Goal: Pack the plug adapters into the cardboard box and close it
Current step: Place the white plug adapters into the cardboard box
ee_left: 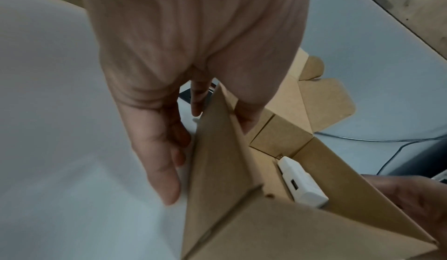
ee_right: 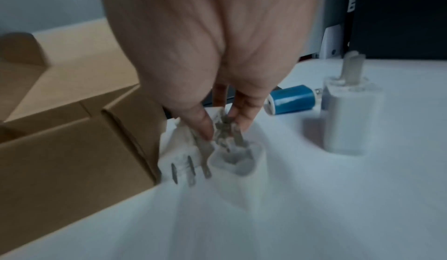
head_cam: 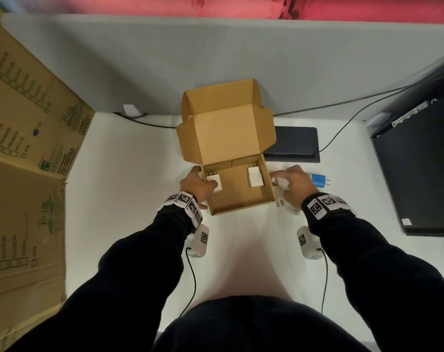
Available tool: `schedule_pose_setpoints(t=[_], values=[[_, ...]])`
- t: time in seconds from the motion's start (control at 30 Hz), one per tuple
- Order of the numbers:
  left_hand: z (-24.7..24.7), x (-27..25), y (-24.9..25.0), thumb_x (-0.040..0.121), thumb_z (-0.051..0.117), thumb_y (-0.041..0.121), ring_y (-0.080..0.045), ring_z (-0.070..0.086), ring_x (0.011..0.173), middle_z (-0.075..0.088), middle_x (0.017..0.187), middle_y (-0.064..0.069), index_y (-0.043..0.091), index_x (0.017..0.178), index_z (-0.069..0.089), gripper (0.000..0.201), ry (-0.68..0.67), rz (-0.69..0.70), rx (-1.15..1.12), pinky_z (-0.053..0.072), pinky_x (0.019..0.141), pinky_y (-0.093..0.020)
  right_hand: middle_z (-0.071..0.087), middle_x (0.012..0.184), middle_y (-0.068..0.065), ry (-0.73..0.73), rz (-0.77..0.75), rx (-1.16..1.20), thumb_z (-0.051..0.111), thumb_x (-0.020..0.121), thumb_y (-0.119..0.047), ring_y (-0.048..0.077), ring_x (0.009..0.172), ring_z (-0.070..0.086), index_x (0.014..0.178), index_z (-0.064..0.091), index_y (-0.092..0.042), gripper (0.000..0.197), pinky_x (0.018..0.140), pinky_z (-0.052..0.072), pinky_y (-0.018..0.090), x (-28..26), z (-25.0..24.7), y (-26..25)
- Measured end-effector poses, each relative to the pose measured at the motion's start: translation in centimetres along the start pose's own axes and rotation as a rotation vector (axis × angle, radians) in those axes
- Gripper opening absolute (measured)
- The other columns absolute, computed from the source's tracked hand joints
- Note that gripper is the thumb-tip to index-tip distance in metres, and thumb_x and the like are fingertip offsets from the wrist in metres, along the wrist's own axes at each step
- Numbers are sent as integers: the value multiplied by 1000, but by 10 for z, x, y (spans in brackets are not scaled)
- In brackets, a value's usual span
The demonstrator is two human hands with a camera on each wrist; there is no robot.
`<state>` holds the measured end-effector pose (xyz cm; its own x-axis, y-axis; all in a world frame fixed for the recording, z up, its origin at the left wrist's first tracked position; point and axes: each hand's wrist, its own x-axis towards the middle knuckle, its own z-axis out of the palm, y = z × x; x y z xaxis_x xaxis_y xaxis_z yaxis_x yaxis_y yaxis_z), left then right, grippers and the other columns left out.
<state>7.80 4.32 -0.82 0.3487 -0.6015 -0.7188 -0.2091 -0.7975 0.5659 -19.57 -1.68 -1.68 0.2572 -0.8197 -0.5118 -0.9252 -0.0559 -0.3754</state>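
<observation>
The cardboard box [head_cam: 241, 211] stands open on the white table, its lid [head_cam: 228, 133] tipped back. Two white plug adapters lie inside, one by the left wall [head_cam: 214, 182] and one by the right wall [head_cam: 255, 176] [ee_left: 302, 184]. My left hand [head_cam: 203, 184] [ee_left: 208, 149] grips the box's left wall [ee_left: 217, 168], thumb inside and fingers outside. Right of the box [ee_right: 72, 149], my right hand [head_cam: 284, 181] [ee_right: 222, 130] pinches the prongs of a white adapter [ee_right: 237, 161]. Another white adapter [ee_right: 179, 166] leans against the box, a third [ee_right: 350, 115] stands upright. A blue adapter [head_cam: 318, 181] [ee_right: 292, 99] lies beyond.
A large flattened carton [head_cam: 25, 148] fills the left side. A flat black device [head_cam: 294, 143] lies behind the box, and a black computer case [head_cam: 419, 161] stands at the right with cables [head_cam: 342, 123] running to it. A grey partition [head_cam: 215, 59] backs the table.
</observation>
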Motion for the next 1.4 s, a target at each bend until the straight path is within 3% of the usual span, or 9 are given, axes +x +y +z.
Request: schedule_pose_setpoints(t=[0.17, 0.3, 0.43, 0.57, 0.63, 0.77, 0.97, 1.17, 1.4], values=[[-4, -6, -2, 82, 73, 22, -31, 69, 101, 62, 119, -4, 28, 120, 53, 44, -7, -44, 47, 65, 57, -49, 48, 134, 14, 359, 68, 225, 64, 93, -7, 32, 105, 61, 140, 52, -25, 52, 97, 52, 41, -6, 1, -3], [-2, -8, 0, 84, 68, 19, -30, 72, 90, 65, 111, -7, 22, 109, 56, 28, 3, -40, 32, 65, 62, -49, 51, 122, 7, 494, -216, 324, 72, 85, -18, 20, 99, 56, 139, 50, -24, 58, 85, 49, 31, -18, -7, -39], [-2, -10, 3, 84, 67, 21, -32, 75, 84, 68, 107, -11, 17, 104, 61, 21, 9, -48, -22, 65, 61, -49, 62, 107, -2, 229, -304, 326, 77, 76, -24, 16, 95, 61, 121, 64, -23, 47, 85, 54, 32, -22, -3, -91], [-4, -13, 2, 84, 65, 16, -34, 76, 82, 70, 107, -14, 19, 98, 62, 15, -5, -75, -72, 64, 60, -52, 63, 86, -2, -166, -144, 92, 78, 74, -32, 19, 84, 63, 98, 68, -19, 29, 62, 46, 25, -20, 13, -121], [-4, -14, 2, 83, 66, 12, -34, 75, 85, 70, 106, -12, 21, 96, 61, 17, -4, -68, -50, 64, 60, -52, 63, 90, 2, -240, -80, 57, 78, 74, -34, 20, 86, 61, 96, 65, -15, 31, 66, 47, 25, -20, 16, -130], [-1, -14, 1, 82, 68, 10, -33, 73, 87, 66, 107, -9, 17, 107, 60, 28, 14, -38, 2, 64, 56, -50, 62, 87, 2, -227, -57, 14, 78, 77, -35, 21, 86, 59, 90, 63, -16, 28, 72, 49, 28, -17, 23, -140], [1, -13, 1, 82, 69, 10, -34, 72, 88, 65, 107, -9, 15, 106, 61, 26, 27, -27, 7, 63, 54, -52, 66, 84, -3, -195, -18, 167, 92, 69, -27, 9, 72, 57, 77, 67, -19, 27, 54, 38, 20, -14, 44, -134], [1, -11, 0, 80, 70, 10, -32, 71, 89, 63, 106, -7, 18, 107, 57, 30, -4, -12, 25, 64, 59, -52, 72, 93, -3, -152, -50, 131, 81, 80, -11, 16, 89, 66, 81, 75, -26, 16, 78, 52, 26, -10, 50, -130], [-2, -9, 2, 77, 77, -3, -33, 68, 97, 59, 105, -4, 17, 115, 54, 48, -71, -47, 19, 64, 57, -51, 62, 79, -5, -158, -25, 110, 84, 79, -13, 12, 76, 57, 81, 71, -19, 14, 70, 46, 26, -7, 47, -131]])
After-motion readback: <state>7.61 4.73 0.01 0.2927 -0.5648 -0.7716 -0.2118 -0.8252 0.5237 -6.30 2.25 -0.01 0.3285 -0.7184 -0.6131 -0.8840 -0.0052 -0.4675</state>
